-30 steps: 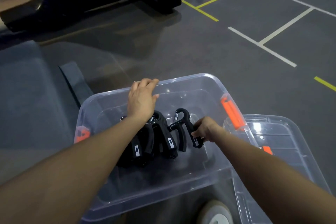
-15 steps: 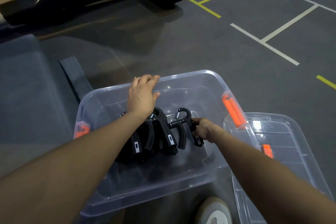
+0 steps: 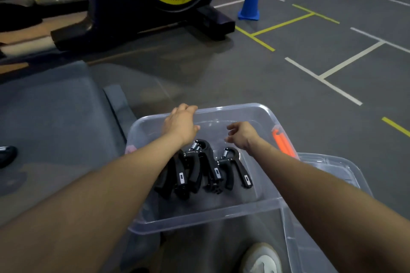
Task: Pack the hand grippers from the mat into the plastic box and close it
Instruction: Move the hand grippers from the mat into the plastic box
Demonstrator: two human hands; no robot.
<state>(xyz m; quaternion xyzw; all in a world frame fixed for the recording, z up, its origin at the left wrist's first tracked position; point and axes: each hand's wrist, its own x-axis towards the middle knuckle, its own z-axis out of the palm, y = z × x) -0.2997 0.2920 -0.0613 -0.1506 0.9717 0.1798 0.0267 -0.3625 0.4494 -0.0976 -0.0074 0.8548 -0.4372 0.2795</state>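
Glossy clear plastic box (image 3: 255, 200); matt black, seemingly plastic hand grippers (image 3: 206, 168) with metal springs.

The dark grey floor (image 3: 310, 99) bears white and yellow lines. On it lie a grey mat (image 3: 55, 117) at the left, a clear plastic box (image 3: 221, 213) beside the mat, and a clear lid (image 3: 332, 166) touching the box's right side. Farther off stand a blue cone (image 3: 250, 0) and a black exercise machine (image 3: 142, 6).

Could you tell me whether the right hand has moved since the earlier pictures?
Yes: the right hand let go of the rightmost gripper and rose toward the box's far wall.
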